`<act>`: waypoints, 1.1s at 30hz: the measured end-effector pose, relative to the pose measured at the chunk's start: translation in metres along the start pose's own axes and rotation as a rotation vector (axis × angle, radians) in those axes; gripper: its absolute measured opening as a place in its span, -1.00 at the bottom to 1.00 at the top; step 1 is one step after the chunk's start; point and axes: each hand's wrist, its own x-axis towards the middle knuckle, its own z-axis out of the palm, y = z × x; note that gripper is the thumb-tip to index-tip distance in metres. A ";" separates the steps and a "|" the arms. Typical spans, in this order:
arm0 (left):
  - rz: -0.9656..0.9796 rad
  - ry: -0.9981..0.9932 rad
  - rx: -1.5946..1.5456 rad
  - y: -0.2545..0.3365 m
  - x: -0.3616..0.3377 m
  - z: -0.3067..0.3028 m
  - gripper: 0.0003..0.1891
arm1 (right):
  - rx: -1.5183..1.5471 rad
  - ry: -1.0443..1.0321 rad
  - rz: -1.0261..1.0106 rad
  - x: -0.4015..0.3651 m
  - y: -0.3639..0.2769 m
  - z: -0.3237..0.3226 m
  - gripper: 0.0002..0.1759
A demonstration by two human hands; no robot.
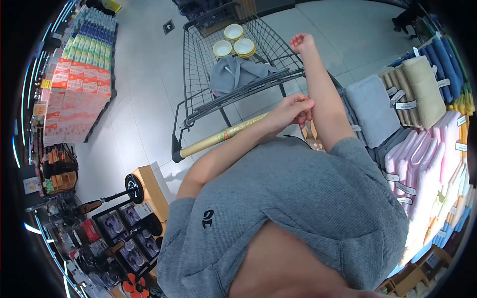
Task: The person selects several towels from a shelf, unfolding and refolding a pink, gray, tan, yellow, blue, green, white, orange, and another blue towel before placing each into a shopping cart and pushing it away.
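Note:
My right hand (pixel 301 42) is raised beyond the cart's near right corner, its fingers curled into a loose fist with nothing visible in them. My left hand (pixel 290 113) reaches across my body to my right forearm (pixel 325 94). Its thumb touches the forearm and the fingers are bent inward; whether they pinch something small is hidden. In front of me stands a wire shopping cart (pixel 186 69) with a yellowish patterned handle (pixel 218 137). Inside it are several white bowls (pixel 233 32) with yellow outsides and a crumpled grey cloth item (pixel 233 74). Neither hand touches the handle.
To the right, folded towels (pixel 372 109) and pink textiles (pixel 415 154) fill a display. Stacked red and white boxes (pixel 82 77) line the left aisle. Pans (pixel 133 187) and boxed goods (pixel 113 224) hang at lower left. Pale floor tiles (pixel 144 64) surround the cart.

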 end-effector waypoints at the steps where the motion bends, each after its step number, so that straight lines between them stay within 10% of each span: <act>1: 0.004 0.049 -0.001 0.005 0.000 0.004 -0.58 | 0.017 -0.012 0.010 0.000 0.000 0.000 -0.86; 33: -0.014 -0.036 0.025 0.003 -0.008 -0.003 -0.60 | 0.236 -0.030 0.033 -0.016 -0.005 -0.014 -0.84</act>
